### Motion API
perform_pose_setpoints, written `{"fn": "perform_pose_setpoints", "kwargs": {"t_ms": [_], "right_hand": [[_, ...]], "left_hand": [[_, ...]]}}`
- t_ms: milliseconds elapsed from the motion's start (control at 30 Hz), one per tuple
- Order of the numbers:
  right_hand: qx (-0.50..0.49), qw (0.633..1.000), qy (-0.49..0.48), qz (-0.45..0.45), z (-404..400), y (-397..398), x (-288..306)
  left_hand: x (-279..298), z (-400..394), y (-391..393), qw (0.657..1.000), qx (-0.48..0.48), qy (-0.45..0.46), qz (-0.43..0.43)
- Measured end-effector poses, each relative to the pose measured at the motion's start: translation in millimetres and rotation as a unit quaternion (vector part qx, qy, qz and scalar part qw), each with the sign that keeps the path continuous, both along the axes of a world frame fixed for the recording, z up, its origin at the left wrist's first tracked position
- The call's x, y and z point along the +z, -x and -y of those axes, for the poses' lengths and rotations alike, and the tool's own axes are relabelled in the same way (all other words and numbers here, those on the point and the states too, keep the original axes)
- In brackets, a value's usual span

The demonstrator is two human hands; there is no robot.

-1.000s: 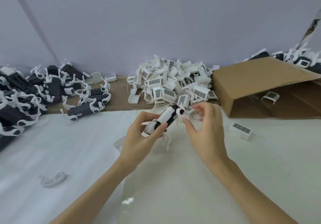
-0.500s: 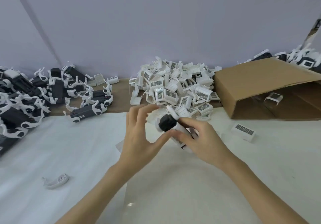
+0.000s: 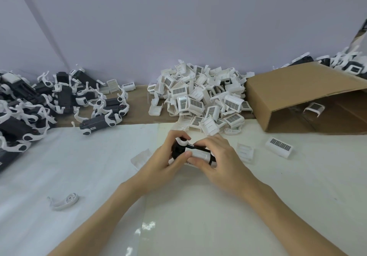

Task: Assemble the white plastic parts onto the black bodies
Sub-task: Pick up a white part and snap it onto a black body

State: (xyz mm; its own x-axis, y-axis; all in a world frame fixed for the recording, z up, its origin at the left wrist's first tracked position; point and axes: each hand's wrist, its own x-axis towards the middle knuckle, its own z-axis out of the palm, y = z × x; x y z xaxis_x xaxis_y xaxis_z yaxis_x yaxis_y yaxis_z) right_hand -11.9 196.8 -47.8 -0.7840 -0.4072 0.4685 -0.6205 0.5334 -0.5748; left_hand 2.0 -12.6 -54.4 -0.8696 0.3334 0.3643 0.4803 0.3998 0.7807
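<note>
Both hands hold one black body (image 3: 177,150) with white parts on it, just above the white table at the centre. My left hand (image 3: 165,159) grips its left end, thumb across the front. My right hand (image 3: 220,160) curls over its right end and pinches a white cover (image 3: 200,155) against the body. A large heap of white plastic covers (image 3: 200,98) lies right behind the hands. A pile of black bodies with white arms (image 3: 59,100) fills the back left.
An open cardboard box (image 3: 297,88) lies on its side at the back right, one white part inside. Loose white covers (image 3: 279,147) (image 3: 245,152) lie right of my hands, another (image 3: 141,158) to the left. A white arm piece (image 3: 63,201) lies at the front left.
The black body has turned from end-on to lying crosswise between my hands. Both hands have closed in on it, and my right hand now covers its right end.
</note>
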Motion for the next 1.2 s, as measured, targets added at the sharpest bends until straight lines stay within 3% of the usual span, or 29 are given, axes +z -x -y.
{"fn": "perform_pose_setpoints", "kwargs": {"t_ms": [633, 1200], "right_hand": [[0.009, 1.000, -0.025, 0.005, 1, -2, -3], [0.035, 0.988, 0.103, 0.107, -6, 6, -4]], "left_hand": [[-5, -16, -8, 0.998, 0.039, -0.009, -0.045], [-6, -18, -9, 0.998, 0.035, -0.017, -0.051]]}}
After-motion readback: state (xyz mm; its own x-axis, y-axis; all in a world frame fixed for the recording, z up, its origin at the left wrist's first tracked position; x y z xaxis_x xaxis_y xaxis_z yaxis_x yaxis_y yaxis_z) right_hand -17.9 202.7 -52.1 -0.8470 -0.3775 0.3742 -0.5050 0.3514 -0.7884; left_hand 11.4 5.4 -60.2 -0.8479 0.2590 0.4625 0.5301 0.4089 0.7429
